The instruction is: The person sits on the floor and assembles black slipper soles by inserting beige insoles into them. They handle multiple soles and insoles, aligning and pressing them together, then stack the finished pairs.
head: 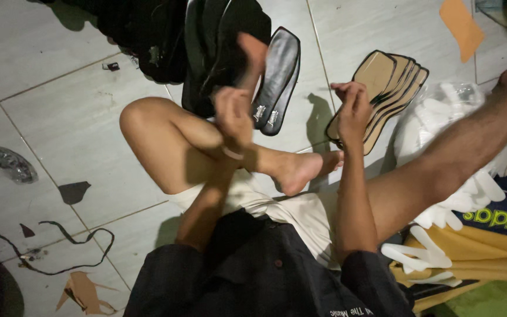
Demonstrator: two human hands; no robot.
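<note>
This looks like a small, informal shoemaking workplace set up on the floor of a home. The work lies directly on a pale tiled floor, with no surface in view. Black shoe soles sit in a stack at the far middle, and tan insoles fan out to their right. Dark offcuts and trimmed strips litter the near left tiles, beside brown paper scraps. White cut pieces pile up at the right beside clothing.
</note>
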